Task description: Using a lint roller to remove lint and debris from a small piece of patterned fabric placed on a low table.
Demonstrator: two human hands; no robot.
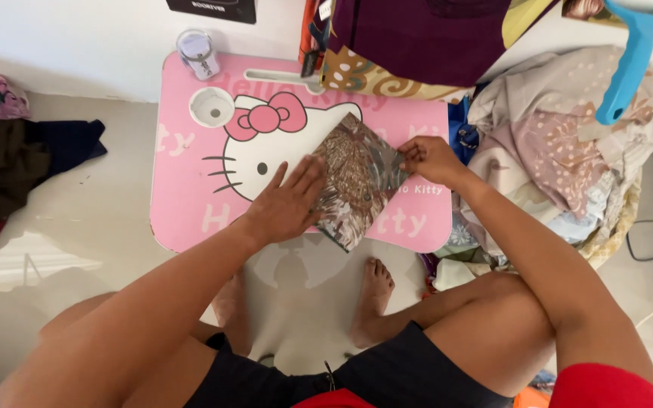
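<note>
She is mid-fold: the left hand [285, 204] lies flat, fingers spread, on the patterned brown cloth [357, 177] at the centre of the pink desk [190, 189]; the right hand [426, 157], at three o'clock, pinches its corner. Smoothing the crease likely needs steady pressure.

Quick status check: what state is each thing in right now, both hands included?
patterned cloth: folded, flat on the table, one corner over the front edge
left hand: open, palm pressing the cloth
right hand: pinching the cloth's right corner
pink table: standing, cup hole empty
small jar: upright
clothes pile: unfolded heap
</note>
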